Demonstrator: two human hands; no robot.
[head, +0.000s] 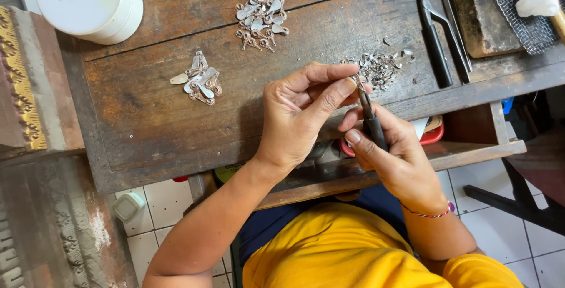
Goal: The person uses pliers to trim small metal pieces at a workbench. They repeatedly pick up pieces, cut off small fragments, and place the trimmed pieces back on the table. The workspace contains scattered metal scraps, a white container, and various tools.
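Over the wooden bench (176,129), left hand (300,114) pinching a small metal piece (355,79), right hand (388,152) clenched on pliers (371,120)

**A small metal-craft workshop**

A worn, scarred wooden bench (153,123) carries heaps of small metal pieces (261,11) beyond the hands. Black-handled pliers (438,35) and a wire mesh (518,5) lie to their far right, and an open drawer (471,147) of oddments sits below them.

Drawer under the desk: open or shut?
Open. The drawer is pulled out past the desk edge toward the person, and a red container shows inside, beneath the right hand.
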